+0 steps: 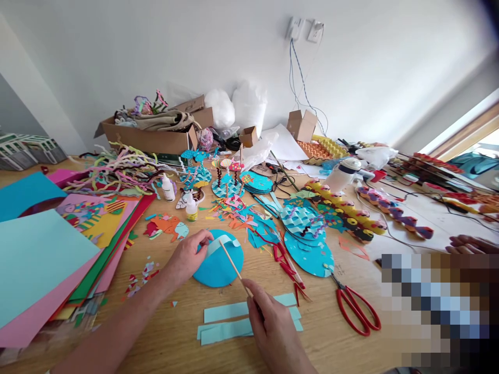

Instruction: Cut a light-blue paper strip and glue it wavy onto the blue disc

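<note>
My left hand (189, 254) pinches one end of a pale blue paper strip (223, 243) that lies across a round blue paper disc (218, 262) on the wooden table. My right hand (273, 324) grips a thin wooden stick (234, 266) whose far tip rests on the strip near the disc's top. Under my right hand lie several more pale blue paper strips (230, 321). Both hands are closed on what they hold.
Red-handled scissors (356, 306) lie right of the strips. Stacked coloured paper sheets (47, 254) fill the left. Glue bottles (168, 188), paper fish crafts (307, 228) and scraps crowd the middle, a cardboard box (152, 136) stands behind. Another person's hand (470, 243) rests at right.
</note>
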Available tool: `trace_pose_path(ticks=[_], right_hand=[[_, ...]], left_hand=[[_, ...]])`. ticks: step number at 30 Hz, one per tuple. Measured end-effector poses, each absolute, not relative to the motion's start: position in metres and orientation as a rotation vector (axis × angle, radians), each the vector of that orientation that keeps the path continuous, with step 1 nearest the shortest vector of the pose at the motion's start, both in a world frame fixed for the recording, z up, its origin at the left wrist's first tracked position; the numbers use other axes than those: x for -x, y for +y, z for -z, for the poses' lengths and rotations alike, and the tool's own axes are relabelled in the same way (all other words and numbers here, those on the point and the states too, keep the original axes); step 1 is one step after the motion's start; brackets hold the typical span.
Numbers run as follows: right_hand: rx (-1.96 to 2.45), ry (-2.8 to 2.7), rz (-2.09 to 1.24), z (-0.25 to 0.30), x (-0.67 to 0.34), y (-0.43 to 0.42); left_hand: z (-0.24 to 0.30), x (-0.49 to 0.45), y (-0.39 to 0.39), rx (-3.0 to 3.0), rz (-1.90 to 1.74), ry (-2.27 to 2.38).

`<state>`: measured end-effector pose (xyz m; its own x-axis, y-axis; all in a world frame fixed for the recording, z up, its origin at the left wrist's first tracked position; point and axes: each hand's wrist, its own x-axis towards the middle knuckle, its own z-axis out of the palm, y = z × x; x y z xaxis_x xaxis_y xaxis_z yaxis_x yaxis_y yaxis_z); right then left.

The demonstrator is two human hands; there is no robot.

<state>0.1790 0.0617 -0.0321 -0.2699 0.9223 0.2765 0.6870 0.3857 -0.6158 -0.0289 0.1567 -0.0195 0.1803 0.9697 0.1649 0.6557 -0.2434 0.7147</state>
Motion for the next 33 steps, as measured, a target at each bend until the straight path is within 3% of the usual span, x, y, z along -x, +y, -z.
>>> trace_pose_path(ticks=[33], right_hand=[[1.55,-2.134,-0.629,0.041,-0.178,0.064]], left_hand=[[0.031,0.027,0.156,-2.144,-0.729,1.497]])
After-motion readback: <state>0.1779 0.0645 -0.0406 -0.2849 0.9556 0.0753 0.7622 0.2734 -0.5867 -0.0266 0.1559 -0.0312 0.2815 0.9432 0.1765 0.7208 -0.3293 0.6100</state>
